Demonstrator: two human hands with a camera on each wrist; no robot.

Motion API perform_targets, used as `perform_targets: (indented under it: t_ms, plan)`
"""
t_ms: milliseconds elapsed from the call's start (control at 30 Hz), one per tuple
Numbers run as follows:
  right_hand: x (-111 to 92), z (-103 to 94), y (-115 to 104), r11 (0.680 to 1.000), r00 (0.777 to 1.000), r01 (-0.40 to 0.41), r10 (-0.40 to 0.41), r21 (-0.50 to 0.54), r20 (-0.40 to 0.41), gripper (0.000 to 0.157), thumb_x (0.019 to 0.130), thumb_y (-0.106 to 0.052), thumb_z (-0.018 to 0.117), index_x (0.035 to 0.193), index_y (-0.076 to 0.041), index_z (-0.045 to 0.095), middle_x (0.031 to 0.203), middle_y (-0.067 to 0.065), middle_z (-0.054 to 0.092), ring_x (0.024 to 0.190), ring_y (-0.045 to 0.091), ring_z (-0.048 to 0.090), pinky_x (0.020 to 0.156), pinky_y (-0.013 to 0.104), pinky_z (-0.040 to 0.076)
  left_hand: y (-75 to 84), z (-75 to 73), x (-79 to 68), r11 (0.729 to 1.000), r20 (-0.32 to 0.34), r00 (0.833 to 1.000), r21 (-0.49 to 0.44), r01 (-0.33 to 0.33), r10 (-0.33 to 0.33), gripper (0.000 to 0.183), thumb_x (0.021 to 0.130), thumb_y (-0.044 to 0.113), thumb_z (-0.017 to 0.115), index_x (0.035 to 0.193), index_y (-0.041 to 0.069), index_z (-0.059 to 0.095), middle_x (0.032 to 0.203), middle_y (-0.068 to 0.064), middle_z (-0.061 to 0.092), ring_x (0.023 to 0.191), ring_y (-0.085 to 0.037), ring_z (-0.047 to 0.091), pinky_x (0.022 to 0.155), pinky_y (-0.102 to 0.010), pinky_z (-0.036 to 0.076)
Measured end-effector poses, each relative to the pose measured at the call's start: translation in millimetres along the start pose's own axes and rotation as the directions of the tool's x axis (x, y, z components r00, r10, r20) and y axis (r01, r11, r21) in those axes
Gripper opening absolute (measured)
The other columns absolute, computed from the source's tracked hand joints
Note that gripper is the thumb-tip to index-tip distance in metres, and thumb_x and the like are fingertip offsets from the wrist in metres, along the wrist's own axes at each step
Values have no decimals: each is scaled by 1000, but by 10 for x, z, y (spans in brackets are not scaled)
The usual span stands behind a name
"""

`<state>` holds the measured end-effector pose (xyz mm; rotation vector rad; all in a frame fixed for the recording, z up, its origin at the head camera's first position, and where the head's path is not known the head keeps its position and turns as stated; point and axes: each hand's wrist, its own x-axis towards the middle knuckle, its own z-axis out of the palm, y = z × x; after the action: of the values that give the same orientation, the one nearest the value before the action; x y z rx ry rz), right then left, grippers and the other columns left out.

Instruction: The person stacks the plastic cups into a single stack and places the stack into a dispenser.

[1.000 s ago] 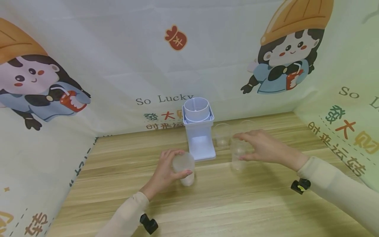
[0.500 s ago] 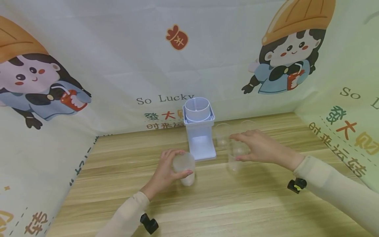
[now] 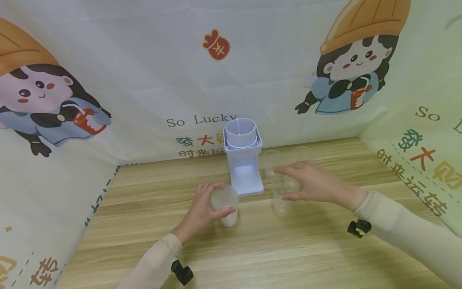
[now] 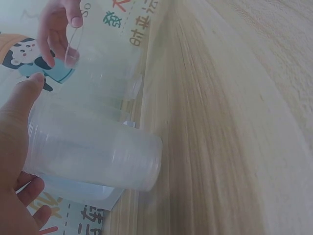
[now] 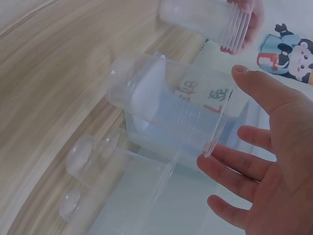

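My left hand (image 3: 198,210) grips a stack of nested clear plastic cups (image 4: 98,147) around the upper part. Several rims of that stack (image 5: 237,29) show one behind another in the right wrist view. The stack stands upright, low at the table, in front of the pale blue-white holder (image 3: 246,180). With thumb and fingers at its rim, my right hand (image 3: 315,182) holds a single clear plastic cup (image 5: 166,95). This cup is upright, its base close over the table, to the right of the stack.
Two more clear cups, a nearer one (image 3: 270,160) and a farther one (image 3: 302,152), stand right of the holder, partly behind my right hand. A round ring-like cup (image 3: 240,132) sits in the holder's top. A printed cloth (image 3: 151,72) walls the wooden table (image 3: 252,249).
My right hand has moved a little left with its single cup, toward the stack. My left hand and the stack have stayed in place.
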<state>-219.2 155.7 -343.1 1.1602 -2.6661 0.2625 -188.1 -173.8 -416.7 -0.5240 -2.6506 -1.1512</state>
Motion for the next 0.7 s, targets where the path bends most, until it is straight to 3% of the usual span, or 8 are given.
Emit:
perform_targets:
  t_ms: [700]
  plan:
    - [211,-13,-261,998,998,54,-54,13,17,72,80,-50,77,137,-11,57,132,10,66,117,30,65,103,50,48,0,3,-3,1000,-9,1000,-11,-4,4,67,70,29,90,126,9,59,131,-11,58,127,-31,41,101,-54,44]
